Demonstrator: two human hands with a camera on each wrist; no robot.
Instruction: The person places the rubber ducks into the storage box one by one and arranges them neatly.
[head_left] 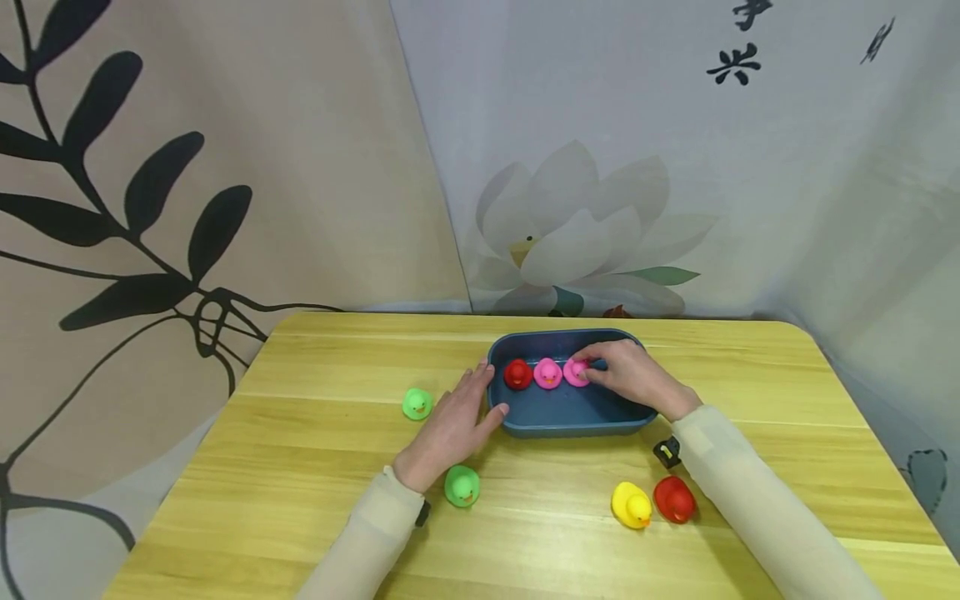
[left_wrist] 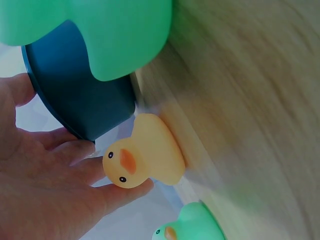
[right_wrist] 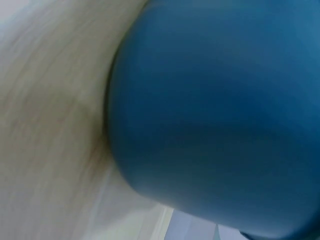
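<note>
A dark blue rectangular tray (head_left: 562, 414) holds a red rubber duck (head_left: 517, 374) and a pink rubber duck (head_left: 547, 373) side by side. My right hand (head_left: 633, 377) reaches over the right rim and pinches a second pink duck (head_left: 576, 372) beside them. My left hand (head_left: 453, 421) rests with extended fingers against the tray's left end. In the left wrist view, a pale orange-yellow duck (left_wrist: 157, 150) stands near those fingers; the hand hides it from the head view. The tray's wall (right_wrist: 215, 110) fills most of the right wrist view, where the right hand is hidden.
One green duck (head_left: 417, 404) lies left of my left hand, another green duck (head_left: 462, 486) beside that wrist. A yellow duck (head_left: 632, 505) and a red duck (head_left: 674, 499) sit by my right forearm on the wooden table (head_left: 315, 467). Patterned cloth (head_left: 337, 167) hangs behind.
</note>
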